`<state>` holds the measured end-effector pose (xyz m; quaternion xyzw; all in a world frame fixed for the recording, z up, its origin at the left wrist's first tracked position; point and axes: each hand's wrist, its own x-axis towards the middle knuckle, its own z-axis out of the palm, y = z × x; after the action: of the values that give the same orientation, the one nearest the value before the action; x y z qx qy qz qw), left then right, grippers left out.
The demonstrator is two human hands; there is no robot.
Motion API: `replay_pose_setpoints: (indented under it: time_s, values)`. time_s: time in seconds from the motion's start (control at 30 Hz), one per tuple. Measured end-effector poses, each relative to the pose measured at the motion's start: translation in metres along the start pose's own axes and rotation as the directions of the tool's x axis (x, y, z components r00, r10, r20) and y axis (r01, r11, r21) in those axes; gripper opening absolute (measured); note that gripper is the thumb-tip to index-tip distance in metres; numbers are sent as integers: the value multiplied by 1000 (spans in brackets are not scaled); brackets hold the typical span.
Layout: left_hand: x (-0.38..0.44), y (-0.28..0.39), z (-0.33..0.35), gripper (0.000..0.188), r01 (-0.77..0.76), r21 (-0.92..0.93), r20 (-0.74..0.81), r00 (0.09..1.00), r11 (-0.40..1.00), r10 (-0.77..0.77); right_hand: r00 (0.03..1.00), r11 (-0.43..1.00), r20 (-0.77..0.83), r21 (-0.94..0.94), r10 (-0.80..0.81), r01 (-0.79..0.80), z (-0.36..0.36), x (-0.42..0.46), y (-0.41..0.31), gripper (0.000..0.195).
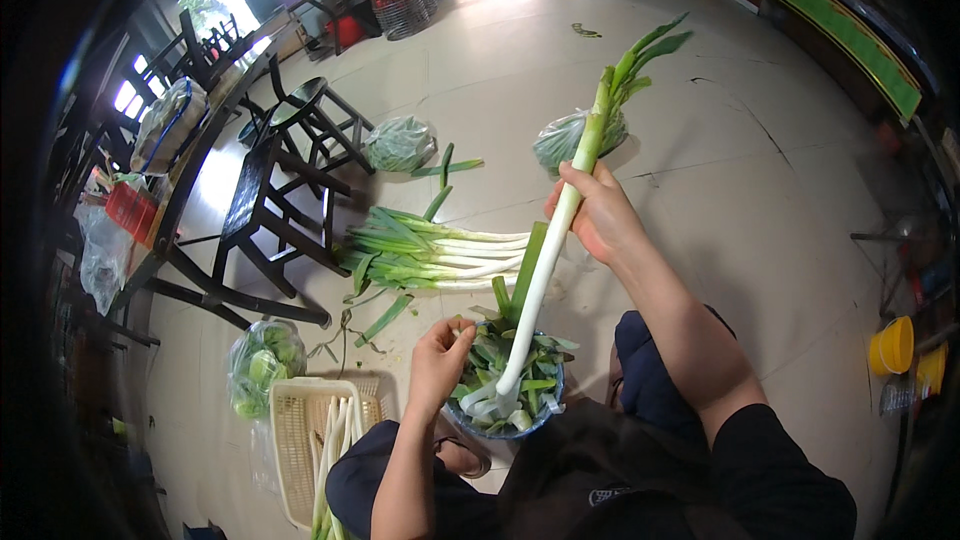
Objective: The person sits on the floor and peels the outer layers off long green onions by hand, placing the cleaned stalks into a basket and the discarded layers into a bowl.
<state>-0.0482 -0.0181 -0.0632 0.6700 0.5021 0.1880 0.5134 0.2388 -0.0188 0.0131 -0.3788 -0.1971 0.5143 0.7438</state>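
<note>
A long leek (551,240) with a white stalk and green top slants across the middle, my right hand (596,210) closed around its upper part. Its white lower end hangs over a blue bucket (517,433) heaped with green leek trimmings (487,360). At the bucket's left rim is my left hand (442,360), thumb and fingers close together; whether a scrap is pinched between them is not visible. Beyond the bucket, a row of leeks (457,262) lies on the floor. White stalks (334,435) rest in a cream plastic basket (289,457) at lower left.
Bagged greens sit on the floor: one bag (266,367) by the basket, another (401,144) near the stools, a third (559,139) behind the held leek. Dark wooden stools (259,187) and a table (202,135) stand left. Yellow buckets (892,345) are at right. Loose leaves (386,319) litter the floor.
</note>
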Motion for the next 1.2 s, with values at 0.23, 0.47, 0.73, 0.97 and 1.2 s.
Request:
replay_pose_setpoints:
  time_s: [0.23, 0.47, 0.73, 0.97, 1.2]
  values:
    - [0, 31, 35, 69, -301, -347, 18, 945, 888, 327, 952, 957, 177, 106, 250, -271, 14, -14, 21, 21]
    - [2, 46, 41, 25, -104, -380, 302, 925, 919, 229, 925, 948, 207, -45, 319, -316, 36, -32, 36, 31]
    - [19, 44, 6, 25, -219, -413, -283, 953, 884, 105, 950, 952, 188, -227, 248, -204, 34, -28, 42, 39]
    - [21, 44, -44, 19, -499, -657, -603, 798, 565, 3, 928, 959, 267, -184, 262, -218, 31, -25, 41, 44]
    - [5, 42, -33, 33, -64, 87, 152, 987, 994, 51, 895, 965, 390, 59, 214, -256, 25, -19, 45, 60]
